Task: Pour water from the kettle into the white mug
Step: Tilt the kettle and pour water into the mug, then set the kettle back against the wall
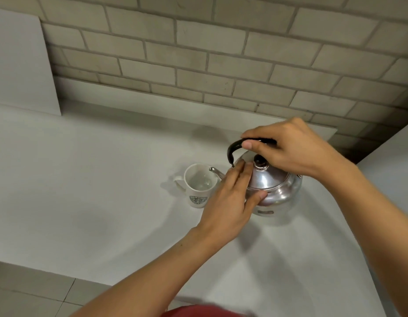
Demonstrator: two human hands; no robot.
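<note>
A shiny metal kettle (277,187) with a black knob on its lid is on the white counter. My right hand (287,148) is closed around its black arched handle. My left hand (231,202) rests flat against the kettle's left side, fingers on the lid edge, thumb on the body. The kettle's spout points left over the rim of a white mug (197,187) with a green logo. The mug stands upright just left of the kettle, handle to the left. Water seems to lie in the mug.
The white counter (95,179) runs left and toward me, with its front edge at lower left above a tiled floor (38,298). A brick wall (198,53) stands behind. A white board (20,65) leans at the far left.
</note>
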